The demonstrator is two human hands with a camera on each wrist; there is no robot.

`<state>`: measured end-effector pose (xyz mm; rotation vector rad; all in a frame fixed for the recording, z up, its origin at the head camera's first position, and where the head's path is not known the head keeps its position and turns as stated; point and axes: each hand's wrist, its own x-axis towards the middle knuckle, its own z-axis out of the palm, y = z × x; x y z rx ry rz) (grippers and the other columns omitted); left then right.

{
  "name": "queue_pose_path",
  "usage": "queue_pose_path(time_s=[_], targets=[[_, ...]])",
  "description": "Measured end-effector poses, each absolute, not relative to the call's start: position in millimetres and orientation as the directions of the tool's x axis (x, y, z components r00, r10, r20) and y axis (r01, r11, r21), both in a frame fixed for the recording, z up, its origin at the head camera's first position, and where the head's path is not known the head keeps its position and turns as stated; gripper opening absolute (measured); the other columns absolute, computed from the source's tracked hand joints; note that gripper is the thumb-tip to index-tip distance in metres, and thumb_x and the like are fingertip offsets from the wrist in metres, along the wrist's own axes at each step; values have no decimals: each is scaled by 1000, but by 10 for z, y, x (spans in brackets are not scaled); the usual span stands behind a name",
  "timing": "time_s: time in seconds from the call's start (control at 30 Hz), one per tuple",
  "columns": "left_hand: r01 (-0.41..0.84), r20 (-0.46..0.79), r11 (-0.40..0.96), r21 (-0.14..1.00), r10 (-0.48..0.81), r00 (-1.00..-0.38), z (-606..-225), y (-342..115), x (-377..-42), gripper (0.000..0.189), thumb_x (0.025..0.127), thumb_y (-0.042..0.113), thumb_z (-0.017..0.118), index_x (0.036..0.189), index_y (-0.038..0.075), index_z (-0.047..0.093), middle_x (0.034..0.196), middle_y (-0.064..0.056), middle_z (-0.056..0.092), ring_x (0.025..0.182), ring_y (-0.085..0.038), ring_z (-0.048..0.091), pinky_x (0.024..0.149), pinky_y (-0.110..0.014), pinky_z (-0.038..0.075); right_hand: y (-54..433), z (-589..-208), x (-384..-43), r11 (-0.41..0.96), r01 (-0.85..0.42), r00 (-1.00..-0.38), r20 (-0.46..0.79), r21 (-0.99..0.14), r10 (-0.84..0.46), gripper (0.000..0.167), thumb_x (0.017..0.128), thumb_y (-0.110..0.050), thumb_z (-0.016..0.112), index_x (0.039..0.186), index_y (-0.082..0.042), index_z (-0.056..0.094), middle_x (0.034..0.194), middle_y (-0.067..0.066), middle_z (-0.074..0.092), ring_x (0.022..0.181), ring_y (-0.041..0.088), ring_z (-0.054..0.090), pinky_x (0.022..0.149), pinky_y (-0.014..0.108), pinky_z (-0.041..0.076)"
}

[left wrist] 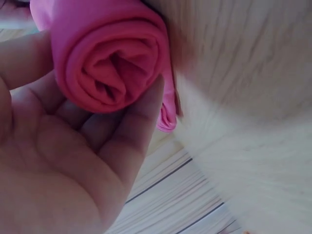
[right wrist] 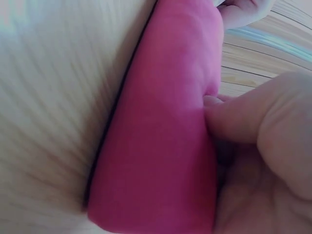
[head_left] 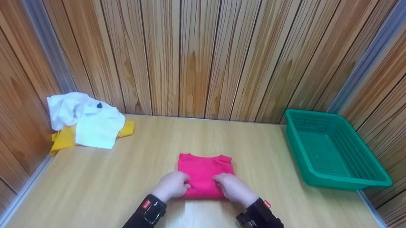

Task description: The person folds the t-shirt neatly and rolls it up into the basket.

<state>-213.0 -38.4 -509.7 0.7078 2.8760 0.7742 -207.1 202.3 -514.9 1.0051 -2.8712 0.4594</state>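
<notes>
A pink shirt [head_left: 203, 168] lies on the table in front of me, its neckline edge at the far side and its near part rolled up. My left hand [head_left: 172, 185] grips the left end of the roll, thumb on one side and fingers curled under the other. In the left wrist view the rolled end [left wrist: 114, 73] shows a spiral of layers. At the right end my right hand [head_left: 236, 190] holds the roll, its thumb pressed into the cloth; its other fingers are partly hidden behind the roll [right wrist: 156, 131] in the right wrist view.
A green plastic basket [head_left: 346, 181] stands at the right by the wood-panelled wall [head_left: 196, 55]. In the left back corner, a white garment [head_left: 98, 129] lies heaped over a yellow cloth [head_left: 65, 139]. The table [head_left: 141, 160] is light wood.
</notes>
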Motion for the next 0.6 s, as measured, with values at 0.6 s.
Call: queue_pose_path(time_s=[0.6], targets=[[342,-16,835,431,386,-922,-5118,-317,-2309,23,88,19,73,69,12,64,65,3,55,64,-17,55,63,-37,47,2015,-5268,-2246,731,-601,-798,195,-324,-570,21,94,3,58,110,1,71,87,4,56,84,18,54,80,34,49]])
